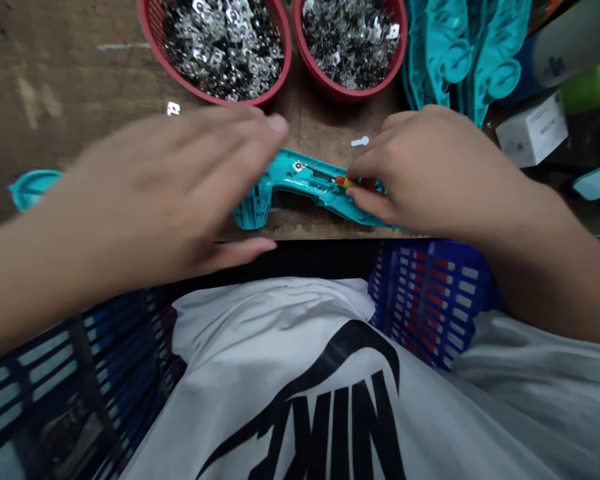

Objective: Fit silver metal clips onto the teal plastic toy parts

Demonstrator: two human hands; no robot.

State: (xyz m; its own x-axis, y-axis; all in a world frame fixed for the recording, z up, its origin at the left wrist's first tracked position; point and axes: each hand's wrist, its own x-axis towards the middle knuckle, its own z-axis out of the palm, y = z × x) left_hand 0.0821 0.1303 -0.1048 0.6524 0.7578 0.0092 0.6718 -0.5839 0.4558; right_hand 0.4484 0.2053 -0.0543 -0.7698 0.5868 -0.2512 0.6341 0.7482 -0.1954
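Note:
A teal plastic shell [293,179], slim with a bent end, lies along the table's front edge. On its bare inside sits a small square metal plate [299,166]. My right hand [415,167] is closed round the orange-and-yellow handle of a thin screwdriver [341,181], whose shaft points left toward that plate. The shell's right end is partly hidden under this hand. My left hand [180,180], slightly blurred, hovers over the shell's left end with fingers stretched out and thumb apart. Nothing shows in it.
Two red baskets [285,73] [350,93] of small metal plates stand at the back. More teal shells [440,60] and a white box [533,130] are at right. A loose metal plate [173,108], a white piece [360,141] and a teal round part [34,188] lie about. Blue crates [430,293] flank my lap.

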